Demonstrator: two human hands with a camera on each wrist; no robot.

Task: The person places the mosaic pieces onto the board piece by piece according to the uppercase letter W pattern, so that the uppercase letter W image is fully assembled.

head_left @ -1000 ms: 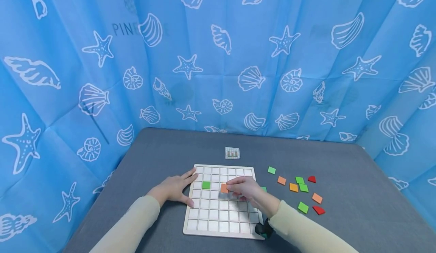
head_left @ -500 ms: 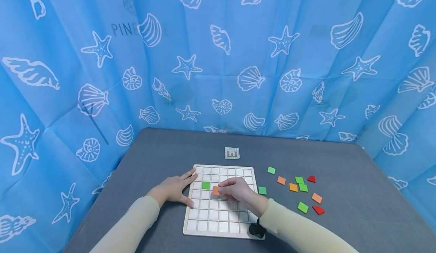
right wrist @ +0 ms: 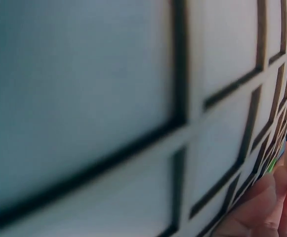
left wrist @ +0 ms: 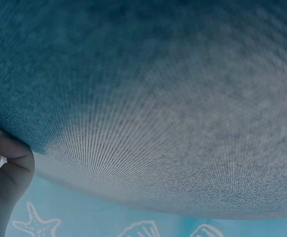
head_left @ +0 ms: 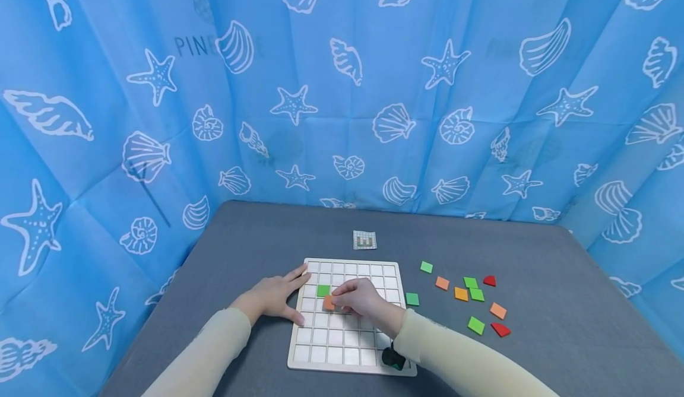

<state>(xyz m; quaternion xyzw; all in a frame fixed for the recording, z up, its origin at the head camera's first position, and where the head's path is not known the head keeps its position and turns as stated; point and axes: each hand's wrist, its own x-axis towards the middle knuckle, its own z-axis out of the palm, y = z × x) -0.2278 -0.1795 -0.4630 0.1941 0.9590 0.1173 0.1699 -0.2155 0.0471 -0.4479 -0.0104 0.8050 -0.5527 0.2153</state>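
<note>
Your splayed left hand [head_left: 275,296] touched the left edge of the board [head_left: 320,336], seemingly to steady it, while your right hand [head_left: 364,299] pinched an orange tile [head_left: 328,304] by one side toward the far left corner, apparently leaving its other sides free.

Grid board [head_left: 350,355] on the counter [head_left: 267,231], card [head_left: 364,240] behind it, loose tiles [head_left: 475,325] to its right (one just beside its edge), seated tile [head_left: 323,291] in a left-side cell — curtain [head_left: 315,142] behind the counter

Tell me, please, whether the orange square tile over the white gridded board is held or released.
Held: the right hand pinches the tile; contact with the board is unclear.
</note>
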